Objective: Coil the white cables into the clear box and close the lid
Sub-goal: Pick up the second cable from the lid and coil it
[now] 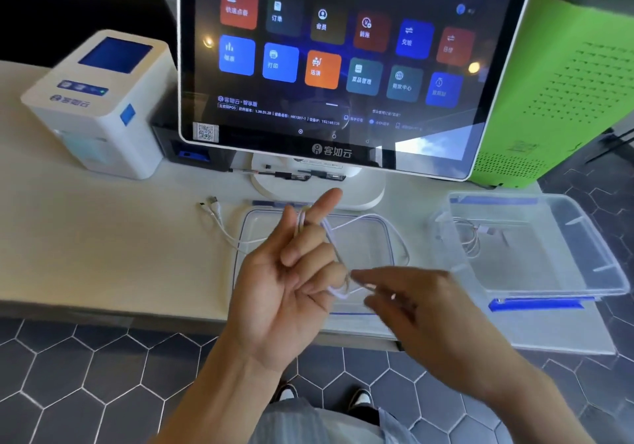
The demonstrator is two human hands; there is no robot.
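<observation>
The white cable (pixel 331 237) is thin, light and limp; judged from its slack curves it will not hold a loop unaided and will spring open if released, so each turn should be pinned against the fingers, and the connector ends (pixel 210 203) should be handled by the plug bodies rather than pulled by the cord. The sheath looks smooth and may slip under a light pinch. The cable is round in section and glossy white, and it is wound in a few turns around the extended fingers of the left hand (pixel 288 282), which is held palm up above the near edge of the counter (pixel 85 237). The left hand holds these turns with index finger straight and the other fingers curled. The right hand (pixel 411 303) is blurred; its fingertips meet the strand at the low end of the loop, apparently pinching it, but the closure cannot be told for certain. The free length trails left and far across the counter to its plugs. Directly under the hands lies the clear lid (pixel 370 234), flat, with a blue seal line. To the right stands the clear box (pixel 583 248), open, with another coiled cable (pixel 470 237) inside. Behind are a touchscreen terminal (pixel 343 66) and, far left, a white printer (pixel 99 100).
</observation>
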